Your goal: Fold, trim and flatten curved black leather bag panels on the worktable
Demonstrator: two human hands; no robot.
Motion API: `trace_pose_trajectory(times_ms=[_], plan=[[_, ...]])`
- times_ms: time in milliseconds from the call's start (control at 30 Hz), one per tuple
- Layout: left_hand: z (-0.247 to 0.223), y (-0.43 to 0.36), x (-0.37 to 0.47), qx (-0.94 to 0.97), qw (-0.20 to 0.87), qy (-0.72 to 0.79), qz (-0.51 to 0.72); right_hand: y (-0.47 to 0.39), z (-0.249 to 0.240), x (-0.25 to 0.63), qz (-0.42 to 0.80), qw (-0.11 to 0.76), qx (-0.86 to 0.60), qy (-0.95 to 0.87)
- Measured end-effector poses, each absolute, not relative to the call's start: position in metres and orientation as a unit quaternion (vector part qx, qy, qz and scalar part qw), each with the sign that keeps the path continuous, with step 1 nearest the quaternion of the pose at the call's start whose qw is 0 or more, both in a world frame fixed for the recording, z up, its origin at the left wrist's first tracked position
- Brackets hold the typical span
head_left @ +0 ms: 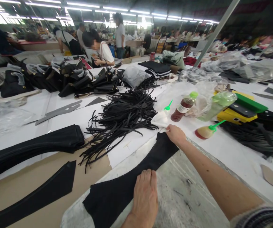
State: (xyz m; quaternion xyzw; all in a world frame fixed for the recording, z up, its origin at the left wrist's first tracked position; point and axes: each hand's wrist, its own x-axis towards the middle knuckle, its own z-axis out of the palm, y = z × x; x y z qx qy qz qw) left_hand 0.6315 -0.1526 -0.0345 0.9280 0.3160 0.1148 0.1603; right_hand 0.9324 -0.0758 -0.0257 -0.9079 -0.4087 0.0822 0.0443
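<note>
A curved black piece of material, fabric or leather, lies flat on a pale, scuffed board. My left hand rests palm down on its near part, fingers stretched out. At the far end of the piece, my right hand has its fingers drawn together over the corner; what is between them is hidden. Just beyond those fingertips is a white squeeze bottle with a green nozzle. A heap of thin black strips lies to the left of it.
On the left are stacked black curved pieces and a single one. Black bags line the back. To the right stand a bottle of dark red liquid, a yellowish squeeze bottle and coiled black strips. Other people work behind.
</note>
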Motion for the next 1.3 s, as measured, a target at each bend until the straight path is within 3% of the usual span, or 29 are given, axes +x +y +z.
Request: trace_pose_trajectory(times_ms=[300, 733, 1300], plan=[[-0.043, -0.153, 0.633, 0.93, 0.13, 0.316, 0.135, -0.062, -0.015, 0.932, 0.125, 0.015, -0.819, -0.559], [-0.048, -0.153, 0.636, 0.931, 0.101, 0.312, 0.163, -0.041, -0.009, 0.929, 0.128, -0.046, -0.795, -0.592], [-0.048, -0.154, 0.634, 0.93, 0.101, 0.311, 0.169, -0.042, -0.01, 0.931, 0.115, -0.05, -0.786, -0.606]])
